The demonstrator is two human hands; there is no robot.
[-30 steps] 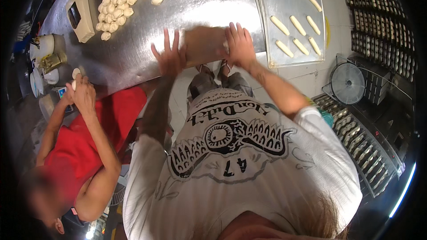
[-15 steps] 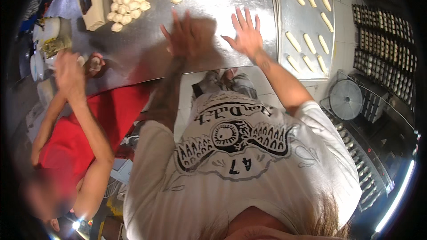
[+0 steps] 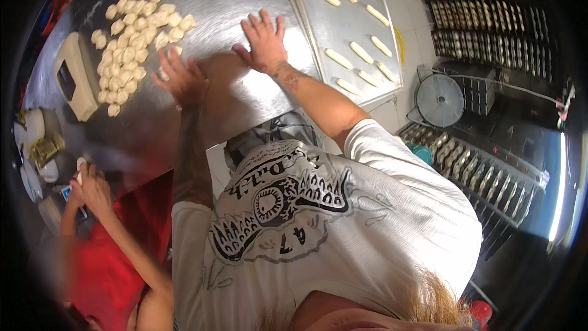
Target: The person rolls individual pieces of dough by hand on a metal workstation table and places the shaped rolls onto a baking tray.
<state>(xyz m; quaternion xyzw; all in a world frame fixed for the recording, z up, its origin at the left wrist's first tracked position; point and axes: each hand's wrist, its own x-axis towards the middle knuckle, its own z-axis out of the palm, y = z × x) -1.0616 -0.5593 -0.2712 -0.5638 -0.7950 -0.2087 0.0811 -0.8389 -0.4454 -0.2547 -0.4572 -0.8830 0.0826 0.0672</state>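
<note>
My left hand point(image 3: 182, 81) is stretched over the steel table at the near right edge of a pile of pale dough pieces point(image 3: 125, 67). Its fingers are apart, and a bit of dough shows by the fingertips; whether the palm covers more is hidden. To the right, my right hand point(image 3: 264, 43) hovers over or rests on the bare steel with fingers spread and nothing in it. Between it and the right side of the table lies a metal baking tray point(image 3: 355, 24) with several dough sticks point(image 3: 361, 53) in rows.
A beige box-like holder point(image 3: 75, 79) with a dark slot stands left of the dough pile. At lower left a co-worker in red point(image 3: 110, 263) holds a piece of dough. Racks of filled trays point(image 3: 484, 18) and a round fan point(image 3: 439, 100) stand at the right.
The view has turned, shifting the table and tray leftward. My left hand has come from the bare steel to the dough pile's edge. My right hand stays spread. The co-worker's hands have moved.
</note>
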